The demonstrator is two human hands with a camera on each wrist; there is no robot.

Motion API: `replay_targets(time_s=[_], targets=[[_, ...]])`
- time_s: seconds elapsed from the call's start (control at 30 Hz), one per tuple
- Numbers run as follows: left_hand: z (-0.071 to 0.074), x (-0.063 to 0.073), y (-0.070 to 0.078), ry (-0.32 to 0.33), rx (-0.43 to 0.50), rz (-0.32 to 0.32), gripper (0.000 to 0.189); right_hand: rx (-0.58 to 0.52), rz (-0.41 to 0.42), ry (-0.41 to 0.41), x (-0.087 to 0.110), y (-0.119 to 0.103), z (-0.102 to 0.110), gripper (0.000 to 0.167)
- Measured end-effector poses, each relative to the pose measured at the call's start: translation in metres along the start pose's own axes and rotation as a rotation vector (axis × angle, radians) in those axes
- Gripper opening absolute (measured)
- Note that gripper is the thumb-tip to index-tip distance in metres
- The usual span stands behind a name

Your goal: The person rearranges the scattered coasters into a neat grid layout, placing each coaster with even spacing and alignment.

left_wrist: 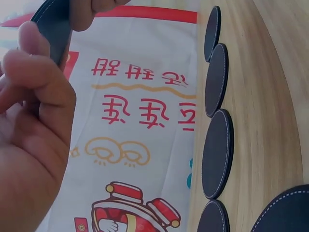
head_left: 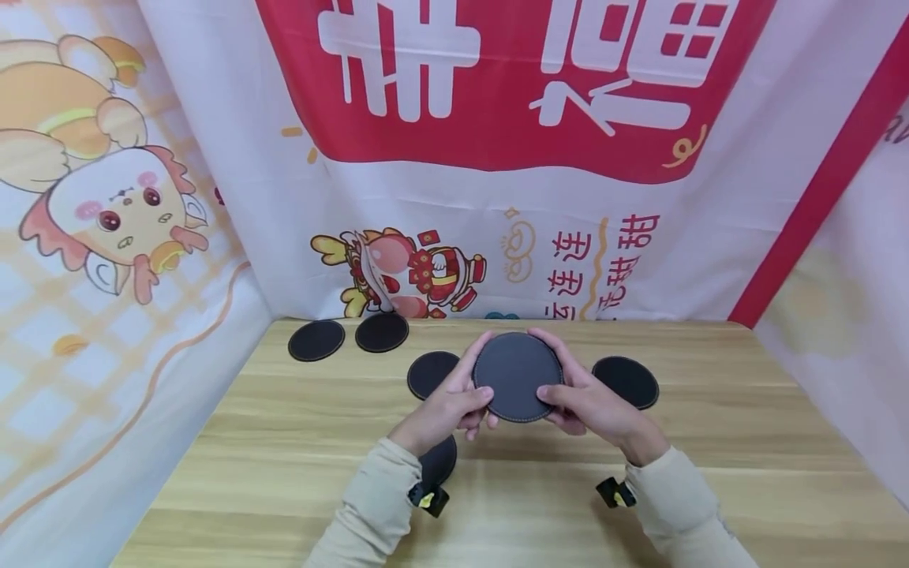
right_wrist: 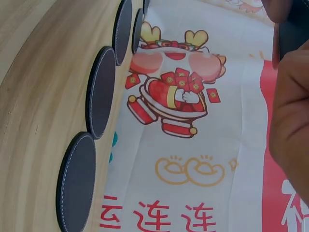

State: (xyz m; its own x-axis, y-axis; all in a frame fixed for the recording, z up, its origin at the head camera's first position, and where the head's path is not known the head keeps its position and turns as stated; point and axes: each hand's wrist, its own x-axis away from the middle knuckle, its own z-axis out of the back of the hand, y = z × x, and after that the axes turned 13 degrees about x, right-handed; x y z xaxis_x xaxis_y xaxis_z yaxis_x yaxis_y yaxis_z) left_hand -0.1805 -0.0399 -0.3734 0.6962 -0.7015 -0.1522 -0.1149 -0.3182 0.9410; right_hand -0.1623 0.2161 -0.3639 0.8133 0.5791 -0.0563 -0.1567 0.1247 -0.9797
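Observation:
A round dark coaster (head_left: 518,377) with stitching along its rim is held up over the table, its flat face toward the head camera. My left hand (head_left: 460,398) grips its left edge, thumb on the face and fingers behind. On the opposite edge, my right hand (head_left: 584,394) grips it the same way. In the left wrist view only part of the held coaster (left_wrist: 54,30) shows, beside the curled fingers. The right wrist view catches a dark sliver of that coaster (right_wrist: 293,36) at its upper right corner.
Several similar coasters lie flat on the wooden table (head_left: 710,473): two at the far left (head_left: 316,341), one behind my left hand (head_left: 432,374), one under my left wrist (head_left: 440,459), one at right (head_left: 626,383). A printed cloth (head_left: 454,189) hangs along the table's back edge.

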Motion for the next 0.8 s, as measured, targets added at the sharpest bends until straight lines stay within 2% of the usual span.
replay_targets(time_s=[0.4,0.57,0.8], targets=[[-0.004,-0.002,-0.005,-0.031,0.026,0.027,0.082,-0.04,0.022,0.02,0.007,-0.004,-0.009,0.072],[-0.002,0.004,-0.004,-0.053,0.018,0.05,0.087,-0.098,0.004,-0.003,0.011,0.001,-0.015,0.073],[0.0,0.018,-0.004,-0.118,0.102,0.071,0.087,-0.158,0.011,-0.063,0.013,0.004,-0.02,0.074]])
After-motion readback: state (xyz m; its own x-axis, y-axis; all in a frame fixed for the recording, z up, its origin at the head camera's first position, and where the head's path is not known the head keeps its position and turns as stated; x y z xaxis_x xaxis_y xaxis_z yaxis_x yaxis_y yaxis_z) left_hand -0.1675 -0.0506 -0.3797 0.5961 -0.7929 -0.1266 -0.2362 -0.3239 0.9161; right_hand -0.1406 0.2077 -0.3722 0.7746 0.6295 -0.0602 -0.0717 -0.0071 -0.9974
